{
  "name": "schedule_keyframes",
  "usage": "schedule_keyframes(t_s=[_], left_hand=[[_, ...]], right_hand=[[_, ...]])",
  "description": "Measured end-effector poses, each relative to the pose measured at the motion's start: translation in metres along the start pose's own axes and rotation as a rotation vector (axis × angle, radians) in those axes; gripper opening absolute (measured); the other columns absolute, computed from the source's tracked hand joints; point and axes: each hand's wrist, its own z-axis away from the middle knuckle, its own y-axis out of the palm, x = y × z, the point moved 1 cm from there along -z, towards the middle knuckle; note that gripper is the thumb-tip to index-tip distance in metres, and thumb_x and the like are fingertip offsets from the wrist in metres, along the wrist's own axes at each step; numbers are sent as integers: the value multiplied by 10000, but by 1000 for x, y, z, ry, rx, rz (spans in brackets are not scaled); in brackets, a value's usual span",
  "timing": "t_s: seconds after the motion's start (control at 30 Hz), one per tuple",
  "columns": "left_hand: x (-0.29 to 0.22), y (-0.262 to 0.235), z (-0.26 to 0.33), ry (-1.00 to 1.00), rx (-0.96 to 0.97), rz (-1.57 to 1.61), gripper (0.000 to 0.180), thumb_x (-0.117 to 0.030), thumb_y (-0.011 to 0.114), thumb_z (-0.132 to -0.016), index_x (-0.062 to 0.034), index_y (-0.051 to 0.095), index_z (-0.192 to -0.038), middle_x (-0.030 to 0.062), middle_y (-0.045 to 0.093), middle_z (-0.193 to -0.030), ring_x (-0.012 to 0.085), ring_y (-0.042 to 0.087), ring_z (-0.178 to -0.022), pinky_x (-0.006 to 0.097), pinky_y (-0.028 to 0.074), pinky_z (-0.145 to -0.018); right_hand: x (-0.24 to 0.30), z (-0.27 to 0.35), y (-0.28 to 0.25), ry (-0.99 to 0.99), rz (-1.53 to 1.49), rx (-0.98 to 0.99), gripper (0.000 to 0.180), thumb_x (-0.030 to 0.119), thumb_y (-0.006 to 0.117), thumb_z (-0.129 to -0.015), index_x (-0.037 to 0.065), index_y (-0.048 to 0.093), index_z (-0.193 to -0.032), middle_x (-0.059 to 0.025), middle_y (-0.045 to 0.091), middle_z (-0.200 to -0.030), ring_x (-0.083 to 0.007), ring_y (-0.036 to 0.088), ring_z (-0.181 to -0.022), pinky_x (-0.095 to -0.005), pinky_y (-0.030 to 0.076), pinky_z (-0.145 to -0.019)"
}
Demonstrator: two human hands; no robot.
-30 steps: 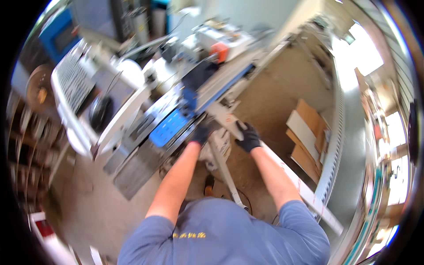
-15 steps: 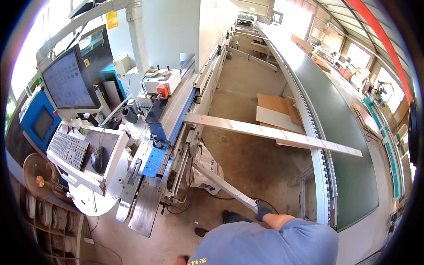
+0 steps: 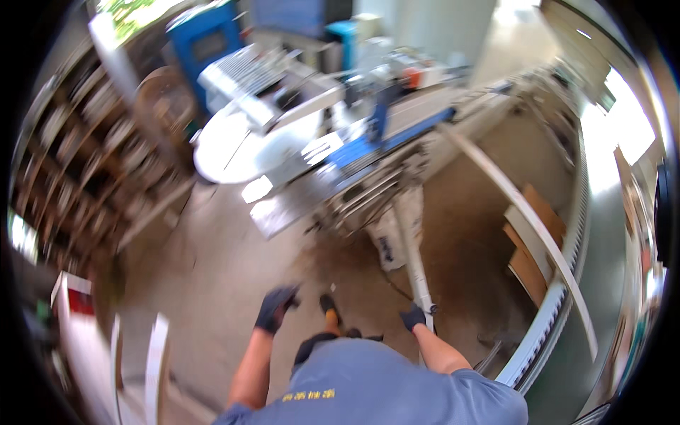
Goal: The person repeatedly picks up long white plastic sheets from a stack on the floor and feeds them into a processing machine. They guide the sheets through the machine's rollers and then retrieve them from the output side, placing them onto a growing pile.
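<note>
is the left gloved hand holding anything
No, the dark-gloved left hand hangs free above the bare concrete floor, gripping nothing.

A worker's dark-gloved right hand [image 3: 413, 316] grips the lower end of a long pale metal bar [image 3: 411, 251] slanting down from a blue-and-grey workshop machine [image 3: 382, 145]. The dark-gloved left hand [image 3: 275, 308] hangs free above the stained concrete floor [image 3: 227, 269]. A long white strip [image 3: 528, 219] curves to the right.

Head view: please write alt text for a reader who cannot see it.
A person's gloved right hand grips the lower end of a pale metal bar leaning toward a blue-and-grey workshop machine. The gloved left hand hangs free above the concrete floor.
</note>
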Motion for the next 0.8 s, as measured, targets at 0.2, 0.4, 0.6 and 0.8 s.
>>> schedule_keyframes(t_s=[0.2, 0.4, 0.6, 0.8], left_hand=[[-315, -58, 91, 606, 422, 406, 227, -268, 656, -882, -52, 707, -835, 141, 671, -974, 204, 653, -672, 325, 524, -612], [-333, -76, 210, 878, 399, 514, 264, -286, 629, -903, -34, 703, -874, 156, 664, -1001, 204, 649, -700, 328, 521, -644], [-302, -112, 321, 911, 220, 534, 303, -304, 603, -924, -17, 698, -914, 171, 656, -1028, 203, 646, -729, 331, 519, -676], [-267, -164, 418, 912, 94, 553, 344, -322, 577, -945, 1, 694, -953, 187, 649, -1055, 203, 642, -758, 333, 516, -709]], right_hand=[[18, -8, 66, -264, -44, 551, 400, 294, 650, -847, 31, 599, -1145, -200, 648, -1070, -308, 644, -949, -386, 520, -760], [27, 40, 97, -1155, 754, 616, 125, 149, 566, -851, 114, 660, -925, -143, 682, -972, -309, 678, -883, -411, 546, -724], [72, 94, 108, -901, 909, 835, 299, 243, 543, -859, 159, 705, -1095, -147, 676, -1141, -326, 655, -1041, -418, 516, -899], [137, 104, 184, -822, 1121, 883, 329, 301, 598, -838, 114, 720, -1079, -173, 682, -1144, -303, 643, -1104, -401, 504, -933]])
